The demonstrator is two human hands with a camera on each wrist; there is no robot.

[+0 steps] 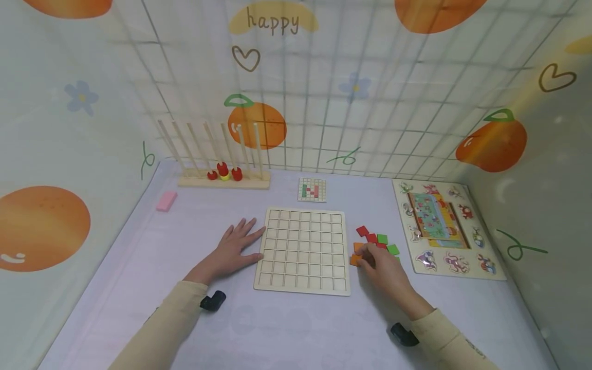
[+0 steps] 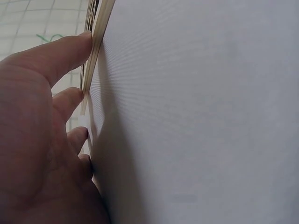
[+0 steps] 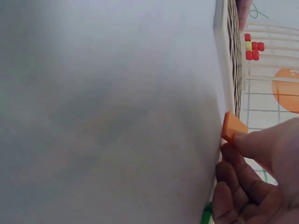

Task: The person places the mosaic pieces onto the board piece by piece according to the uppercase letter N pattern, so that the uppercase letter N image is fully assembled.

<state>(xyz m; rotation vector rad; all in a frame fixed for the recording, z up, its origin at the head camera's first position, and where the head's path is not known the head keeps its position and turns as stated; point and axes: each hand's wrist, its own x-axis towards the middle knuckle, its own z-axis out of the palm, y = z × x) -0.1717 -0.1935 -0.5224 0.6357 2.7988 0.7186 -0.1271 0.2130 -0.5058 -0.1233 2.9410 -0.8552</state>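
A square wooden grid board (image 1: 300,251) lies flat on the table. My left hand (image 1: 233,246) rests to its left with fingers spread; in the left wrist view, the thumb (image 2: 70,53) and a fingertip touch the board's edge (image 2: 96,51). On the other side of the board, my right hand (image 1: 384,267) bends over a small group of square tiles. Its thumb and fingers pinch an orange tile (image 3: 232,127), seen in the right wrist view. Red tiles (image 1: 362,231) and green tiles (image 1: 382,239) lie around the fingers, some partly hidden under the hand.
Behind the board lies a small pattern card (image 1: 312,190). A wooden peg rack (image 1: 224,181) with a few red and yellow beads stands back left, near a pink block (image 1: 166,201). An animal picture puzzle board (image 1: 446,231) lies at the right. Printed curtains enclose the table.
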